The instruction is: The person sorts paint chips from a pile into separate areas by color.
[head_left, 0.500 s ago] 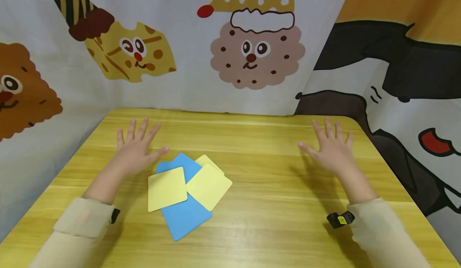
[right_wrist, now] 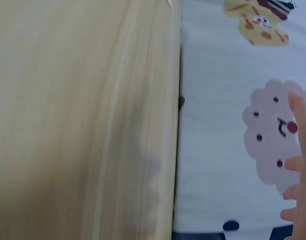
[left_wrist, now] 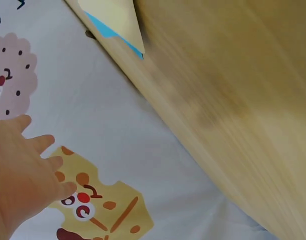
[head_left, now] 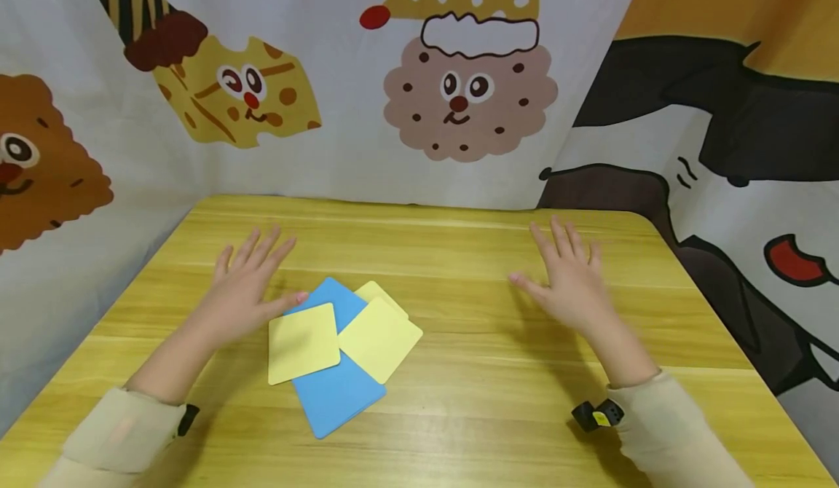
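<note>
Several square cards lie overlapped in a loose pile on the left half of the table. Yellow cards (head_left: 380, 340) rest on top of blue cards (head_left: 337, 397), and another yellow card (head_left: 303, 344) lies nearest my left hand (head_left: 239, 298). That hand is spread above the table just left of the pile, its thumb tip overlapping the pile's far-left edge in the head view. On the other side, my right hand (head_left: 575, 284) hovers with fingers spread over the bare wood, well apart from the cards. Neither hand holds anything.
The wooden table (head_left: 472, 400) has rounded far corners. Behind it hangs a white curtain (head_left: 347, 167) printed with cartoon food. A small black device with a yellow mark (head_left: 598, 416) sits at the right cuff, and a black piece (head_left: 188, 420) shows at the left cuff.
My right hand has moved left, toward the middle of the table. The left hand has come slightly nearer to me, its thumb now over the pile's edge. The cards lie as before.
</note>
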{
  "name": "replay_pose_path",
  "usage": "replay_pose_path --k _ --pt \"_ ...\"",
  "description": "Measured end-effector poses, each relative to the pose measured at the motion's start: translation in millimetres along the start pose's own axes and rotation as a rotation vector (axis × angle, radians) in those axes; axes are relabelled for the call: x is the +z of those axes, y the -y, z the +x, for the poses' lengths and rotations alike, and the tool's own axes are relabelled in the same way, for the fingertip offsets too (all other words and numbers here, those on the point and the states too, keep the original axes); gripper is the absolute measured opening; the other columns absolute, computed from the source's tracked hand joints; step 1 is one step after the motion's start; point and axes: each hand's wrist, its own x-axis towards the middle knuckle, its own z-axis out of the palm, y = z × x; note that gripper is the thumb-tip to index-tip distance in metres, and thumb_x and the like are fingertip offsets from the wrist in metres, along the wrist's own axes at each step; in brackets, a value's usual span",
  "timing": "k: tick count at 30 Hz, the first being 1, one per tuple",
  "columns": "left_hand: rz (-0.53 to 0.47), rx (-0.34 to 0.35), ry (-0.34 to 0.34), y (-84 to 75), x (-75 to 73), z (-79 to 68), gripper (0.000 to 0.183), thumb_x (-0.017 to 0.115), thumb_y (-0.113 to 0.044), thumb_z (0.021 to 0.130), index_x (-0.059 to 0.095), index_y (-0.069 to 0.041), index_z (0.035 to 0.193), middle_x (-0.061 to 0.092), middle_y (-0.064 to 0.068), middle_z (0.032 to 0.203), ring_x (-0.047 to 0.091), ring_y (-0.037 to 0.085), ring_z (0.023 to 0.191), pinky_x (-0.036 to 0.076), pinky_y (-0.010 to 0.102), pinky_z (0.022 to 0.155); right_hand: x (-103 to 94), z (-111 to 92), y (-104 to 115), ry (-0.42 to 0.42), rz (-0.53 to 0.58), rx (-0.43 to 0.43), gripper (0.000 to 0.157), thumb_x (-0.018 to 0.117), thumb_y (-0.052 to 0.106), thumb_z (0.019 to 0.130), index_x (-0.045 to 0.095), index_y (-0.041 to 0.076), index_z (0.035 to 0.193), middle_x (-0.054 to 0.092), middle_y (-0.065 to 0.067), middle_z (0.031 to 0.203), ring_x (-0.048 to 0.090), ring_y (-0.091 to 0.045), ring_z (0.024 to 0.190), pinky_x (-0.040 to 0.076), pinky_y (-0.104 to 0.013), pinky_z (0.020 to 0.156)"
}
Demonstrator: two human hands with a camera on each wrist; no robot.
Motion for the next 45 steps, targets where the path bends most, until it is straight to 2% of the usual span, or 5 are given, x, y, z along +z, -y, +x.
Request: replay_pose_path --k 13,22,27,39,45 --pt "-0.099 0.111 -0.044 5.7 9.0 -37.6 0.091 0.07 -0.049 0.083 0.026 -0.006 0.151 0.024 0.019 0.153 0.012 0.038 0.142 0.006 0.065 0.106 21.6 1 57 -0.036 0.09 -0.212 0.09 0.058 0.064 0.085 0.023 0.017 0.154 0.011 -0.01 0.158 0.008 -0.032 0.143 0.0 -0.053 0.111" --pt "-0.211 0.104 -0.025 10.8 11.3 -66.2 0.094 0.078 -0.039 0.078 0.028 -0.01 0.151 0.028 0.018 0.152 0.022 0.045 0.136 0.012 0.071 0.101 37.9 4 102 0.011 0.193 -0.37 0.089 0.062 0.061 0.083 0.027 0.016 0.152 0.012 -0.005 0.158 0.011 -0.027 0.143 0.001 -0.051 0.112" --pt "-0.287 0.06 -0.008 14.2 15.4 -76.6 0.097 0.081 -0.037 0.075 0.026 -0.016 0.153 0.027 0.017 0.152 0.023 0.047 0.134 0.017 0.075 0.094 46.7 7 123 0.055 0.212 -0.417 0.091 0.055 0.068 0.083 0.027 0.015 0.152 0.012 -0.003 0.159 0.012 -0.024 0.143 0.001 -0.048 0.113" --pt "-0.348 0.004 0.039 18.5 25.8 -82.5 0.105 0.083 -0.044 0.071 0.024 -0.016 0.153 0.028 0.021 0.15 0.027 0.048 0.131 0.027 0.075 0.088 74.3 12 162 0.199 0.299 -0.499 0.097 0.061 0.068 0.079 0.026 0.016 0.152 0.018 -0.002 0.157 0.017 -0.024 0.142 0.012 -0.046 0.113" --pt "-0.347 -0.002 0.067 21.0 29.2 -80.5 0.11 0.083 -0.049 0.068 0.025 -0.004 0.15 0.026 0.023 0.149 0.026 0.049 0.131 0.027 0.074 0.09 85.6 18 175 0.262 0.294 -0.511 0.103 0.065 0.071 0.074 0.024 0.018 0.153 0.024 -0.004 0.155 0.02 -0.024 0.141 0.016 -0.048 0.112"
